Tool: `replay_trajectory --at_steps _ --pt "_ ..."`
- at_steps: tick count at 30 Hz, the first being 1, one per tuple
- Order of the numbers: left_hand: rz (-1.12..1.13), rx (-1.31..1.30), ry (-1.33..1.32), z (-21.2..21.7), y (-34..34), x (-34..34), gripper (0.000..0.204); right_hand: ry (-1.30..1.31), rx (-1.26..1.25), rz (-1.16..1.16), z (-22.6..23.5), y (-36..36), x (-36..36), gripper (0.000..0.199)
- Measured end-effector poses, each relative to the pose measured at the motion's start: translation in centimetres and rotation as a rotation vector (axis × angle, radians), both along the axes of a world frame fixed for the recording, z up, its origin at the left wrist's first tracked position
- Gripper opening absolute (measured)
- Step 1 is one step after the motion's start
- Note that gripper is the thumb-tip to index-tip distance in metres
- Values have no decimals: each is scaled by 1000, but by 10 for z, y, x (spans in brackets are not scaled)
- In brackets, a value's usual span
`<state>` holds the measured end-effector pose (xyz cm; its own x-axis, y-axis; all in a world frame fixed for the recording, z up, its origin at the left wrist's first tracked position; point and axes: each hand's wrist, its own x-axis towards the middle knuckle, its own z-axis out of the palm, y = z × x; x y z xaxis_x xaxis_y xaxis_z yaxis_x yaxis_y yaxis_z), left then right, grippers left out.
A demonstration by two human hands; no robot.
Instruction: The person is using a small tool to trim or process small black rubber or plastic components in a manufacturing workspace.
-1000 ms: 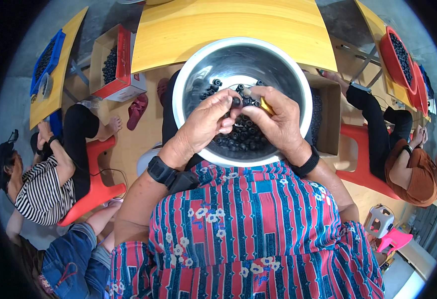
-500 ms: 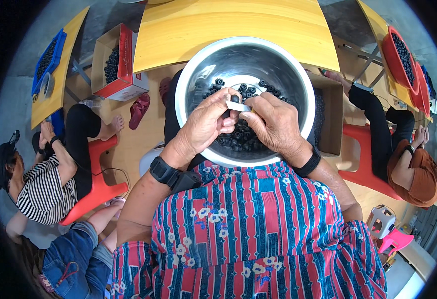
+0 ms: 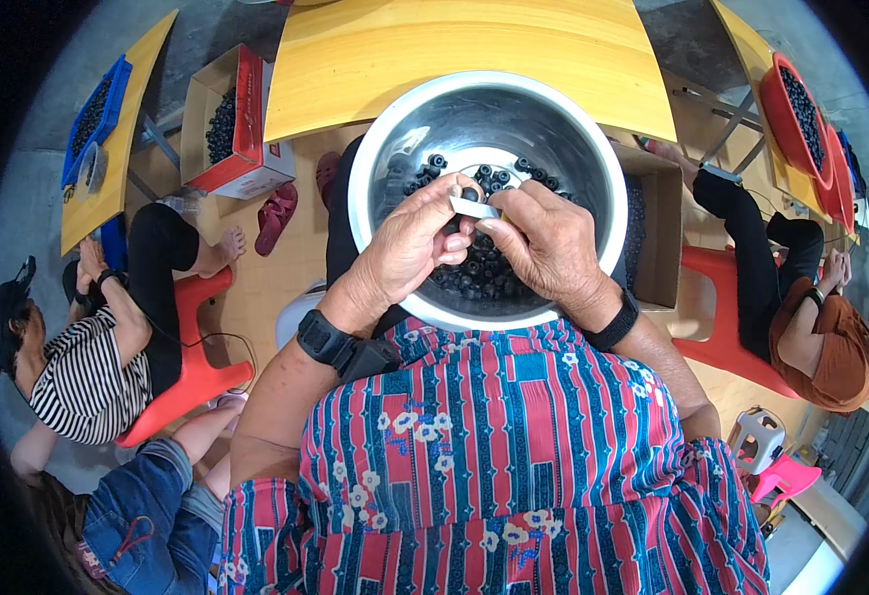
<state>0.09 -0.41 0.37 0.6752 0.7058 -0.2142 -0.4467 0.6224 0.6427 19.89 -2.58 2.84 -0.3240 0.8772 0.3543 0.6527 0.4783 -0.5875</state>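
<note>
Over a large steel bowl (image 3: 611,198), my two hands meet close together. My left hand (image 3: 405,243) is closed, pinching a small round black part (image 3: 469,194) between thumb and fingertips. Gripped in my right hand (image 3: 552,243) is a small knife (image 3: 474,208); its flat pale blade lies against the near side of the black part, and its handle is mostly hidden by my fingers. Many loose black parts (image 3: 484,283), some with a ring-like hole, lie in the bottom of the bowl. The bowl rests at my lap, against the table edge.
A yellow table (image 3: 474,45) stands ahead. An open carton (image 3: 661,233) is right of the bowl; a red-sided box (image 3: 246,149) of black parts stands left, near a red slipper (image 3: 277,216). Co-workers sit on both sides on red stools (image 3: 191,347).
The knife blade has tilted slightly and turned more of its flat face upward against the black part. Both hands stay almost in place.
</note>
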Motion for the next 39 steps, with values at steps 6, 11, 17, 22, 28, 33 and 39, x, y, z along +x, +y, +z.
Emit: replay_trajectory --at_steps 6,11,17,22,28,33,39 --pt "-14 13 -5 -4 1 0 23 10 -6 -8 -1 1 1 21" --pt "-5 6 -2 -2 0 1 24 0 -10 -7 -1 1 0 21" --pt "-23 6 -2 -1 1 0 22 -14 -22 -15 -2 1 0 21" --pt "-75 32 -43 -2 1 1 24 15 -123 -160 -11 7 4 24" --pt "18 40 47 5 -3 3 27 122 -254 -204 -10 9 7 21" --pt "32 39 57 2 -4 4 26 435 -148 -30 -15 9 9 26" --pt "67 42 46 -2 -5 5 27 180 -110 59 -6 0 0 44"
